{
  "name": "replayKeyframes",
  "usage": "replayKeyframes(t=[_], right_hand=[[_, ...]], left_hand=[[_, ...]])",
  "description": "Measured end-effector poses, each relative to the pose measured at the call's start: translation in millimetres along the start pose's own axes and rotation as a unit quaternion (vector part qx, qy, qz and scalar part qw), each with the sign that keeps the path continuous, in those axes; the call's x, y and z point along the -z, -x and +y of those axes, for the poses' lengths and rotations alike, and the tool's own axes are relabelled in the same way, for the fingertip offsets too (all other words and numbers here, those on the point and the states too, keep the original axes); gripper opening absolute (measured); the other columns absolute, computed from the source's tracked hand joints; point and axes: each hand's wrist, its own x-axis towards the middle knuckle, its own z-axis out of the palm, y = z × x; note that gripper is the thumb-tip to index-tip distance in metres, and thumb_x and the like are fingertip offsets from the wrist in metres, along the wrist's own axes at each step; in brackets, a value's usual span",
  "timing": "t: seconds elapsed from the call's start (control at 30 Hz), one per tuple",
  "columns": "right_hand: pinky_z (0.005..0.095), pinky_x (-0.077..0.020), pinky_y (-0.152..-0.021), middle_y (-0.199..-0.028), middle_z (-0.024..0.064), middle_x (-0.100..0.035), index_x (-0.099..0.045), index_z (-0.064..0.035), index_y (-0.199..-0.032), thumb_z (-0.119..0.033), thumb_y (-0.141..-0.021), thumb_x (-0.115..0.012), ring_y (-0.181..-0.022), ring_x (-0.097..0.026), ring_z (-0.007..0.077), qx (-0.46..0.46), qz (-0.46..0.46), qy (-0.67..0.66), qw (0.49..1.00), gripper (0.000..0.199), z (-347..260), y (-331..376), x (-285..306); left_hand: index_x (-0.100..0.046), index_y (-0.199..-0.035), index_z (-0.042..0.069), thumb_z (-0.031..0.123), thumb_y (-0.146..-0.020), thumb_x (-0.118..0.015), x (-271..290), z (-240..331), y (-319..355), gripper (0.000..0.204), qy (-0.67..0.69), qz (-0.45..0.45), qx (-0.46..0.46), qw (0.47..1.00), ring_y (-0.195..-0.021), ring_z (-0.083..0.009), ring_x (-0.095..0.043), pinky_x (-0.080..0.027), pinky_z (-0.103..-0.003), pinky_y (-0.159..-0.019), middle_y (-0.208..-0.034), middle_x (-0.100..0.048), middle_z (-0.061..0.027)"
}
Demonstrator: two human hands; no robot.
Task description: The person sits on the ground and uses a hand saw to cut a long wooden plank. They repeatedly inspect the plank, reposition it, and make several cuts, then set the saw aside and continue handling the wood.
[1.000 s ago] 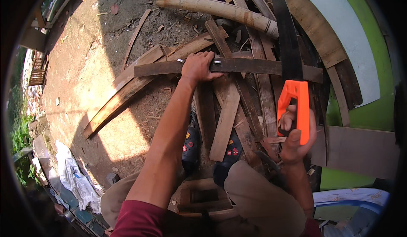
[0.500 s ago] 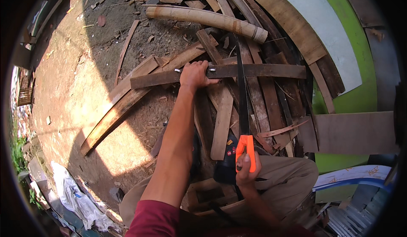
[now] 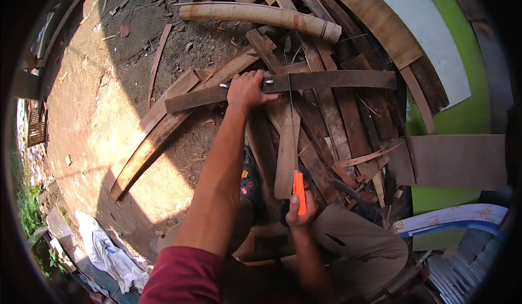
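My left hand (image 3: 247, 89) presses down on a long dark wooden plank (image 3: 331, 80) that lies across a heap of scrap boards. My right hand (image 3: 298, 214) grips the orange handle of a hand saw (image 3: 298, 191). The thin saw blade runs away from me and meets the plank just right of my left hand. My knees and a sandalled foot sit below the plank.
A thick bamboo pole (image 3: 261, 14) lies at the top. Curved scrap boards (image 3: 157, 135) fan out on bare dirt to the left. A green and white panel (image 3: 435, 48) stands at right, with a brown board (image 3: 457, 160) beside it. White sacks (image 3: 109, 252) lie at lower left.
The saw came down from a raised position at the right to the middle, its blade now edge-on across the plank. My left hand has stayed on the plank.
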Motion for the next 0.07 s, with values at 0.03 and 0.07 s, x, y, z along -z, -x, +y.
replayKeyframes(t=[0.03, 0.07], right_hand=[[0.0336, -0.0502, -0.056, -0.063, 0.0109, -0.059, -0.059, 0.0019, -0.092, -0.025, -0.091, -0.058, -0.056, -0.063, 0.0253, -0.004, 0.0, -0.001, 1.0, 0.027, 4.7, 3.7, -0.3], [0.0334, -0.0509, -0.057, -0.063, 0.0113, -0.06, -0.06, 0.0019, -0.095, -0.025, -0.091, -0.058, -0.057, -0.064, 0.0255, -0.008, 0.001, -0.002, 1.0, 0.028, 9.7, 6.1, -1.7]], left_hand=[[-0.06, -0.097, 0.008, 0.069, -0.063, -0.073, 0.5, 0.1, -0.2, 0.071, -0.003, -0.001, 0.004, 1.0, -0.095, -0.0312, -0.067, -0.049, -0.043, -0.084, -0.095, -0.069, -0.0138], [-0.061, -0.099, 0.009, 0.07, -0.065, -0.071, 0.9, 0.4, -0.6, 0.071, -0.022, -0.034, 0.025, 0.999, -0.098, -0.031, -0.067, -0.049, -0.043, -0.089, -0.097, -0.069, -0.0142]])
